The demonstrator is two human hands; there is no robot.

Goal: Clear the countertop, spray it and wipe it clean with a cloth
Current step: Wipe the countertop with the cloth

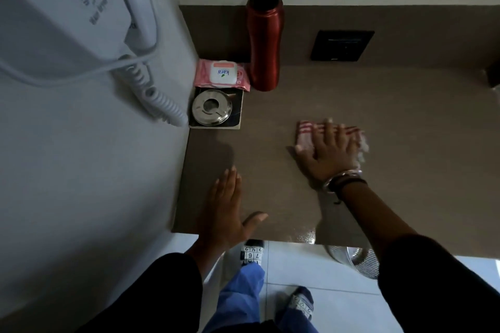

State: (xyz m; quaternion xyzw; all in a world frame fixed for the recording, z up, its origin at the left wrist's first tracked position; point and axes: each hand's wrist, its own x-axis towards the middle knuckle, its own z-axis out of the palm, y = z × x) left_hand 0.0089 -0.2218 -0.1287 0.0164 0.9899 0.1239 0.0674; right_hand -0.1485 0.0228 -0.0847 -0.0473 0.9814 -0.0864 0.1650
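Note:
A brown countertop (392, 121) fills the middle of the view. My right hand (328, 153) lies flat, fingers spread, pressing a red-and-white striped cloth (307, 131) onto the countertop's middle. My left hand (226, 207) rests flat on the front left corner of the countertop, fingers together, holding nothing. A wet sheen shows near the front edge. No spray bottle is in view.
At the back left stand a red bottle (263, 43) with a black cap, a pink wipes pack (221, 74) and a steel ashtray (212, 111) on a dark square. A white wall-mounted dryer (75, 16) with coiled cord hangs left. A black socket plate (342, 44) sits on the backsplash.

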